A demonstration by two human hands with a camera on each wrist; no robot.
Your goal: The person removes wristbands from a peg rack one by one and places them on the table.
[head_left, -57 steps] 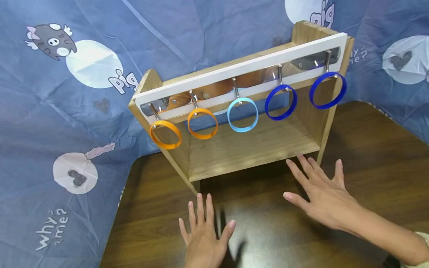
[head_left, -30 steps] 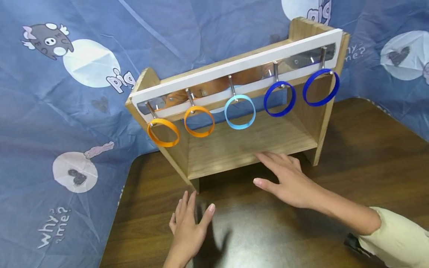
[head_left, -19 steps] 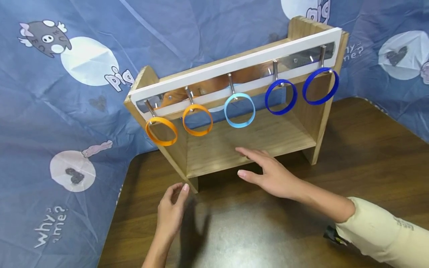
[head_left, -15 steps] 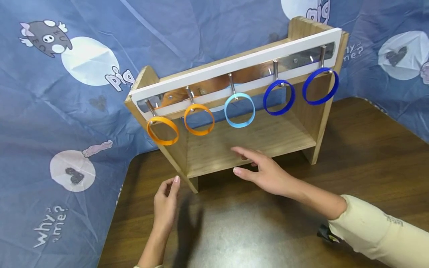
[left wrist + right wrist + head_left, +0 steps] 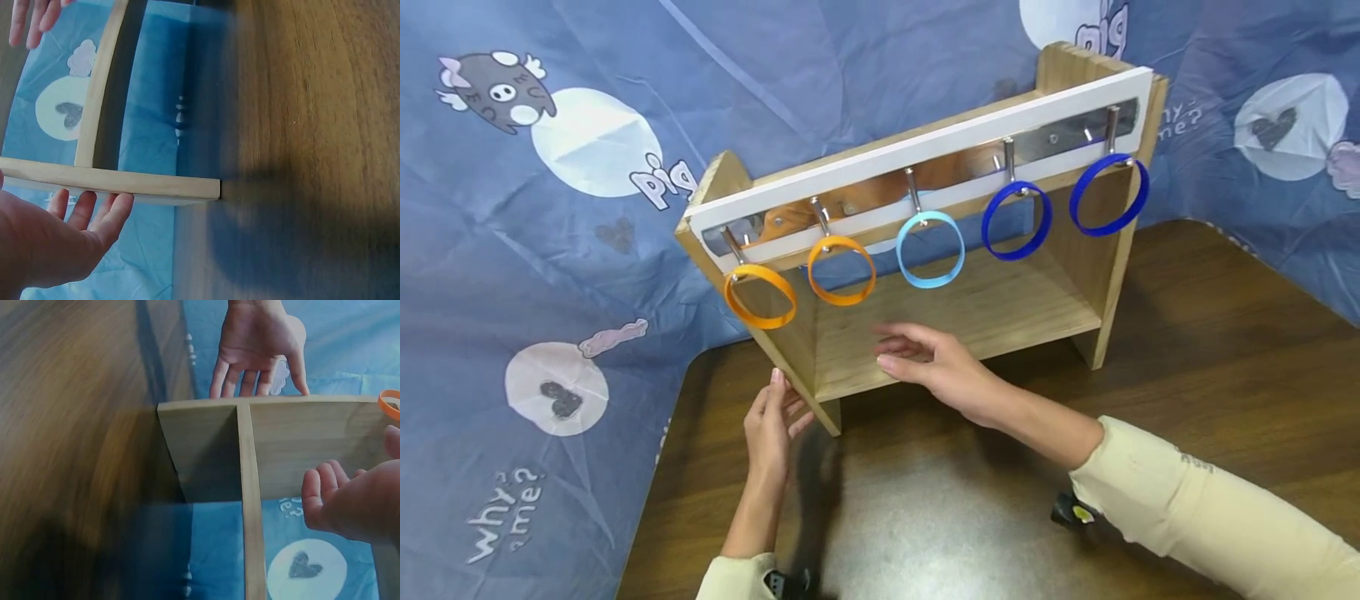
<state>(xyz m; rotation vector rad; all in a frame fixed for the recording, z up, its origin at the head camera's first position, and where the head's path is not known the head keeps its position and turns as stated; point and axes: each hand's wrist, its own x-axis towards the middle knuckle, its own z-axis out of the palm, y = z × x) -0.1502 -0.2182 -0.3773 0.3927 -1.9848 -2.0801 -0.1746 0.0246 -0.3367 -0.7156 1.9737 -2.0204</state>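
In front of a wooden shelf [image 5: 970, 304] on a brown table [image 5: 970, 517], a person's two hands are apart. The left hand [image 5: 772, 425] is at the outer face of the left side panel [image 5: 112, 179], fingers slightly spread, tips close to or touching the wood. The right hand [image 5: 943, 364] hangs before the opening, fingers loosely bent, pinching nothing. Above, a white rail [image 5: 925, 152] carries metal hooks [image 5: 913, 190], from which hang two orange rings [image 5: 842, 301], a light blue ring [image 5: 930, 283] and two dark blue rings [image 5: 1011, 256].

A one-sided push from the left hand could, I judge, slide or twist the shelf and set the rings swinging; if the right hand rose carelessly, it might knock one off its hook.

Whether the left fingertips truly press the panel, I cannot tell. The right fingertips blur in the head view, and the right wrist view cuts off that hand and shows one orange ring, cropped.
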